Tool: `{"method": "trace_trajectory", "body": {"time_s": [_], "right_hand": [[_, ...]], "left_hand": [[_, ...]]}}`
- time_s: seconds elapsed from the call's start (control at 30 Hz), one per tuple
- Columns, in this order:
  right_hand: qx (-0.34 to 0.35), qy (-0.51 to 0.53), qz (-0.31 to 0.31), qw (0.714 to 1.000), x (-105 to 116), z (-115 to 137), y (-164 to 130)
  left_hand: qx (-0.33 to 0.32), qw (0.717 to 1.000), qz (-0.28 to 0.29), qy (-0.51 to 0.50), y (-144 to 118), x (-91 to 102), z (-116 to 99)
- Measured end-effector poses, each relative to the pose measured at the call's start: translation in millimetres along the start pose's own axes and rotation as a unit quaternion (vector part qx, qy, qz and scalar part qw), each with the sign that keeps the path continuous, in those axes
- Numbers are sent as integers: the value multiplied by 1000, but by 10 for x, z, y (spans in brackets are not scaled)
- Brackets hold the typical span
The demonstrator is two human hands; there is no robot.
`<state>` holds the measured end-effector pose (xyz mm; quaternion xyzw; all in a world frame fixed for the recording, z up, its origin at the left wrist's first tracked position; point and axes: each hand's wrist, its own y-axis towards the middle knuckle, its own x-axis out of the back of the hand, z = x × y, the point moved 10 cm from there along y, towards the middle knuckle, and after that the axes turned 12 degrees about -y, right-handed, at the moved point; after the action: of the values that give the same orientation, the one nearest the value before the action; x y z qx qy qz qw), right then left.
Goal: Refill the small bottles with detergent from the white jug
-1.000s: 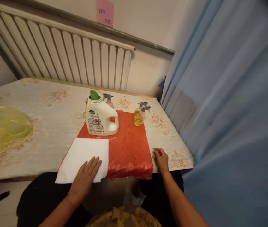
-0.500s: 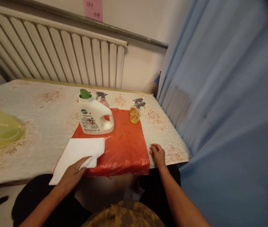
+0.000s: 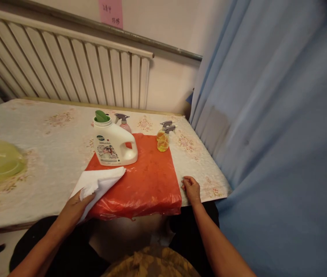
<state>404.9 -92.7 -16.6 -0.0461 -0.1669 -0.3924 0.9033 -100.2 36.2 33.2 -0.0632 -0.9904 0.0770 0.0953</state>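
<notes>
Down at the table edge, the left hand (image 3: 75, 204) grips the white cloth (image 3: 101, 182), bunched over its fingers.

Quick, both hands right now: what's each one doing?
Left hand: closed on the white cloth.
Right hand: empty, fingers curled, resting on the table beside the red sheet.

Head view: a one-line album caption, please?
Left hand grips a white cloth on a red sheet.
</notes>
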Motion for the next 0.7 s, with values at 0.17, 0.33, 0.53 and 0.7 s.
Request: {"method": "trace_trajectory", "body": {"time_s": [0.17,0.33,0.53,0.7], "right_hand": [[3,4,4,1000,-7,-17,-1],[6,5,8,1000,-11,9,-20],[2,3,5,1000,1,27,-32],[4,3,1,1000,8,54,-44]], "left_hand": [[128,978,33,-161,-132,-46,80],[133,972,7,-195,-199,65,-111],[134,977,-14,-168,-239,318,-358],[103,983,-71,-134,-267,616,-759]]}}
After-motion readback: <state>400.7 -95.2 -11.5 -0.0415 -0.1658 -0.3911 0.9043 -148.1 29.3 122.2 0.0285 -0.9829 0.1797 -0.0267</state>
